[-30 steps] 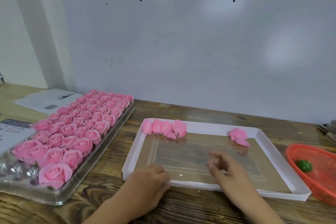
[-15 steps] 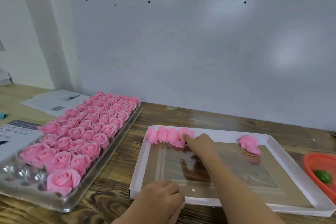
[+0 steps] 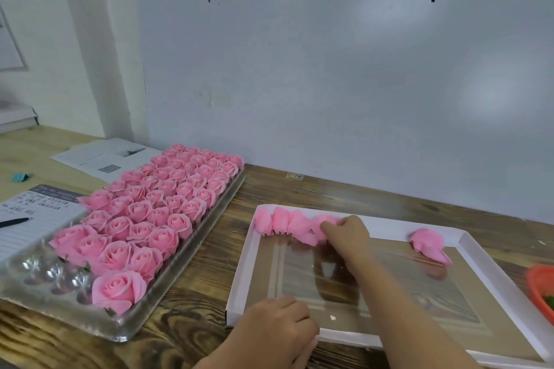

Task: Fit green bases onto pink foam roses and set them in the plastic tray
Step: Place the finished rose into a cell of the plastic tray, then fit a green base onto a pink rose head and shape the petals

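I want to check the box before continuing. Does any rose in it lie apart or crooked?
Yes. One pink rose lies alone, tipped on its side, in the far right corner of the white box. The others form a row at the far left, where the right hand touches them.

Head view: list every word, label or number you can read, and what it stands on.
None can be read.
Notepad at left, under the pen: dark header and handwritten lines, too blurred.
Printed sheets behind the rose tray: text and a code-like square, too small.
Small sticker on the table's far edge: unreadable.
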